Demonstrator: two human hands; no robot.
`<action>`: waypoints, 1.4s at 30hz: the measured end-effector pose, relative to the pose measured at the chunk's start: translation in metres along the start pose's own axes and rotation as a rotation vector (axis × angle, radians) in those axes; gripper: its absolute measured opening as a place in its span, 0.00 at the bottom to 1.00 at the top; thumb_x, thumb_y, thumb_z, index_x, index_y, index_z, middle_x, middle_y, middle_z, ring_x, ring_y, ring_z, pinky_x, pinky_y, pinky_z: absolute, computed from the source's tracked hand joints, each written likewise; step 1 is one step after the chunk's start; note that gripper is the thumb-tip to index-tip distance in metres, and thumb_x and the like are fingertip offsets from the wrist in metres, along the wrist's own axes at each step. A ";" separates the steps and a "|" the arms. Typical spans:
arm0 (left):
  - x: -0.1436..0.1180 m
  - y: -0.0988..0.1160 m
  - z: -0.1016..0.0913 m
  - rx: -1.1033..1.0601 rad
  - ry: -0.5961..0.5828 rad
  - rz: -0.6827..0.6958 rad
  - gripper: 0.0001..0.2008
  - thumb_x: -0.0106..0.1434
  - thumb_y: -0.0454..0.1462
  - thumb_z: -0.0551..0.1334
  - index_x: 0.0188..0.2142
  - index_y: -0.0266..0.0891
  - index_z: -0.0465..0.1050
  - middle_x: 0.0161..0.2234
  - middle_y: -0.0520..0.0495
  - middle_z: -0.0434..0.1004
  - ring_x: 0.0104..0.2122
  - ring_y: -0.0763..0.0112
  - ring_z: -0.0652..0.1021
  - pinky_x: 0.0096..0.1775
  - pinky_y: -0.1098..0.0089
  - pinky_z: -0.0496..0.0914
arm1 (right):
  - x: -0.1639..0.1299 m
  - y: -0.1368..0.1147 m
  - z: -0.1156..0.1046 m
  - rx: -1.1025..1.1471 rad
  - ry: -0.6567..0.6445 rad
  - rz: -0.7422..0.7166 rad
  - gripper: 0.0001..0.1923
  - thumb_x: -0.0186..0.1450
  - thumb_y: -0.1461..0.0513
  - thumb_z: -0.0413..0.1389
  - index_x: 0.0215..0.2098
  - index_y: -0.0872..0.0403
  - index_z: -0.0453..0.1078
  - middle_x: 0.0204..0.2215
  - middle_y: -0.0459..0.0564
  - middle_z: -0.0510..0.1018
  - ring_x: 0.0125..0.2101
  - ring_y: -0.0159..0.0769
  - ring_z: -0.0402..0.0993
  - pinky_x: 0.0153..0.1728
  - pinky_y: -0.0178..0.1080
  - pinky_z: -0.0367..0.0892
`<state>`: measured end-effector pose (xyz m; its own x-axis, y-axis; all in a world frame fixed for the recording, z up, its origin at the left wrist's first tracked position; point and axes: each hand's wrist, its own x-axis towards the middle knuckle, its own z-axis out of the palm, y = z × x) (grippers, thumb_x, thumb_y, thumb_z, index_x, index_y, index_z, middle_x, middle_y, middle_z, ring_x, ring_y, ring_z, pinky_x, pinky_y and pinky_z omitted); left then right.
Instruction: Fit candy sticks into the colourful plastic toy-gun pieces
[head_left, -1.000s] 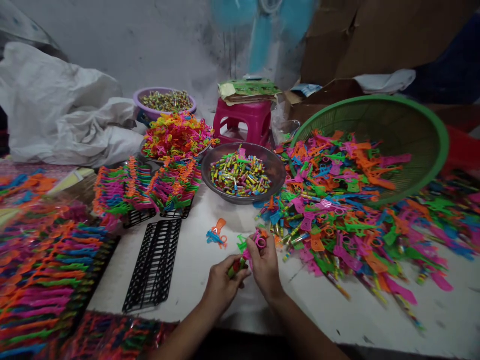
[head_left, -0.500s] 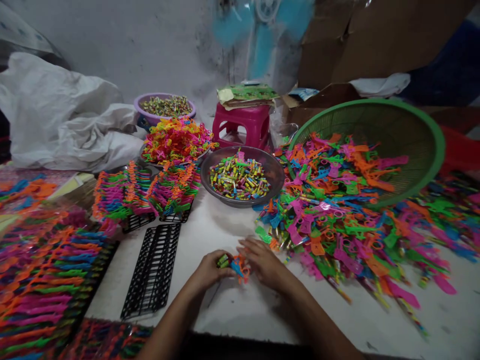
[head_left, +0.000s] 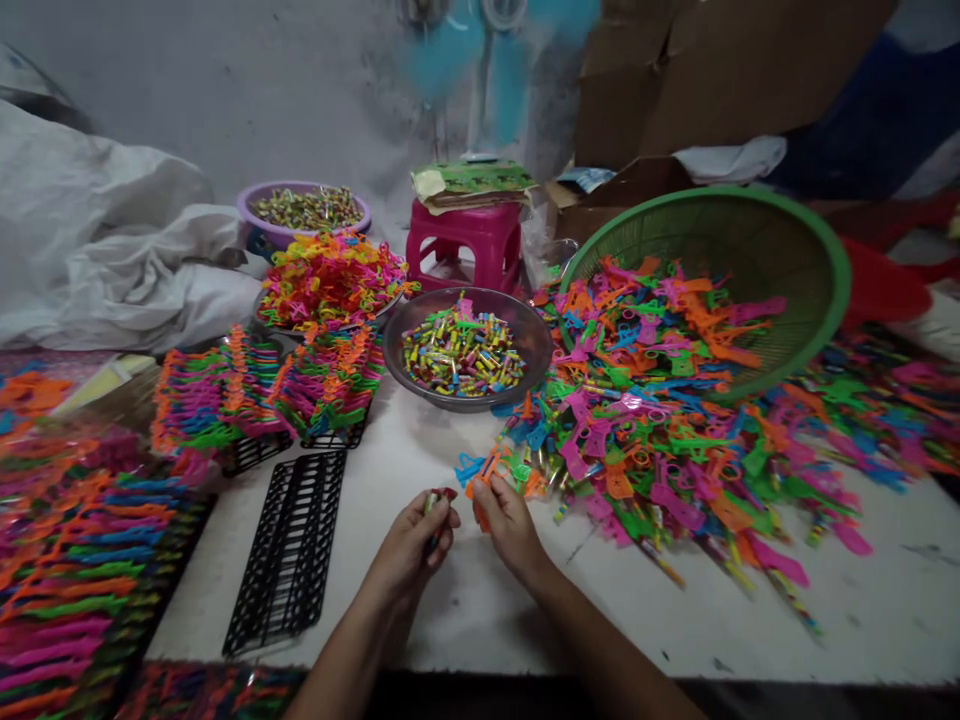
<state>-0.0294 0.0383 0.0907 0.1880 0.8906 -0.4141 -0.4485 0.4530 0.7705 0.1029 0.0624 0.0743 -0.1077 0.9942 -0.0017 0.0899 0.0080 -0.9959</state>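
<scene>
My left hand (head_left: 414,545) is closed around small colourful tubes (head_left: 432,503), whose ends show above the thumb; how many there are I cannot tell. Close by on the right, my right hand (head_left: 511,525) grips an orange plastic toy gun (head_left: 482,515) between thumb and fingers. A blue plastic piece (head_left: 469,467) shows just beyond the right fingertips, beside more orange plastic; whether it is held I cannot tell. Past both hands, a dark see-through bowl (head_left: 397,372) holds many such tubes. A large heap of toy guns (head_left: 637,450) lies right of my right hand.
A black slotted tray (head_left: 289,545) lies left of my hands. Filled trays of toys (head_left: 82,580) stand farther left. A green basket (head_left: 836,300) leans at the right, spilling toys. Behind are a pink stool (head_left: 465,235), a purple basin (head_left: 251,215) and a white sack (head_left: 112,230).
My right hand has closed on an orange toy gun. Orange and blue pieces that were between my hands now show beyond the right fingertips. My left hand has turned, fingers curled around the tubes.
</scene>
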 end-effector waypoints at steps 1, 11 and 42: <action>-0.002 0.000 0.003 0.018 -0.006 0.010 0.17 0.52 0.45 0.61 0.37 0.35 0.65 0.24 0.54 0.67 0.14 0.87 0.59 0.14 0.81 0.47 | -0.002 0.000 0.000 0.002 0.006 -0.009 0.17 0.62 0.52 0.46 0.22 0.53 0.58 0.15 0.39 0.57 0.18 0.26 0.54 0.20 0.30 0.52; -0.011 0.005 0.014 0.363 -0.015 0.113 0.15 0.54 0.47 0.58 0.26 0.35 0.66 0.20 0.55 0.65 0.13 0.85 0.57 0.16 0.78 0.49 | -0.011 -0.007 -0.003 -0.075 0.009 -0.083 0.15 0.63 0.55 0.45 0.22 0.53 0.58 0.18 0.40 0.58 0.20 0.27 0.54 0.22 0.31 0.53; 0.050 -0.024 -0.049 0.447 0.455 0.279 0.30 0.44 0.57 0.58 0.41 0.40 0.67 0.23 0.50 0.76 0.21 0.67 0.75 0.21 0.72 0.68 | 0.214 -0.066 -0.187 -1.115 0.329 0.065 0.45 0.44 0.57 0.62 0.57 0.60 0.54 0.55 0.65 0.56 0.49 0.47 0.62 0.44 0.39 0.59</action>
<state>-0.0523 0.0702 0.0276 -0.3105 0.9147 -0.2586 -0.0060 0.2702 0.9628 0.2596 0.2947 0.1561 0.1767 0.9748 0.1362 0.9246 -0.1169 -0.3625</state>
